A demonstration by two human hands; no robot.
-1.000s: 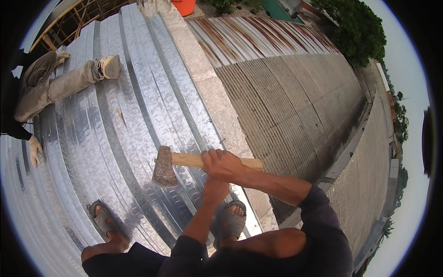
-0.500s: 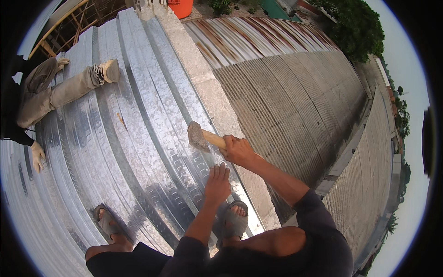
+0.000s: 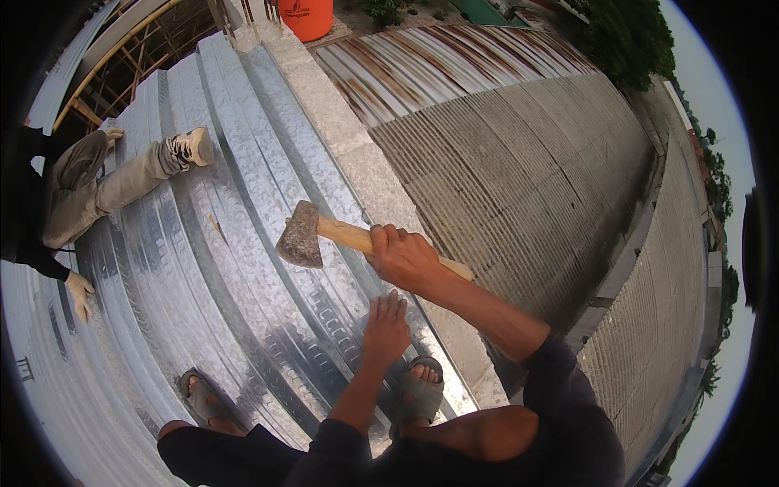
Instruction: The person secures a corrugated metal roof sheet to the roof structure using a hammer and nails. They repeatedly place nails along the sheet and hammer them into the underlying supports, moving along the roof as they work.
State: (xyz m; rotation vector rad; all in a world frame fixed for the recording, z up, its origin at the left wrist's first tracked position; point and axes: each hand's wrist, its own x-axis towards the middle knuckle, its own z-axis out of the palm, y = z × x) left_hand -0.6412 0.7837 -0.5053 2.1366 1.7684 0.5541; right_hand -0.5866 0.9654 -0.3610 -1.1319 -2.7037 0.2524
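A hatchet [image 3: 302,235] with a dark, worn head and a pale wooden handle is raised over the metal decking. My right hand [image 3: 403,258] is wrapped round its handle, the butt end sticking out behind my wrist. Below it, my left hand [image 3: 387,326] rests at the right-hand edge of the ribbed galvanized sheet [image 3: 268,243]. Its fingers are bent and close together, tips down against the metal. Whatever they may pinch is hidden beneath them.
A concrete beam [image 3: 369,166] runs along the sheet's edge, with a lower corrugated roof [image 3: 519,178] beyond. At far left a co-worker's leg [image 3: 122,191] and gloved hand [image 3: 79,294] rest on the decking. An orange bucket [image 3: 307,18] stands at the back. My sandalled foot [image 3: 422,394] is beside my left hand.
My right hand has lifted the hatchet, swinging its head left and turning the blade's side into view. My left hand stays at the same spot on the sheet.
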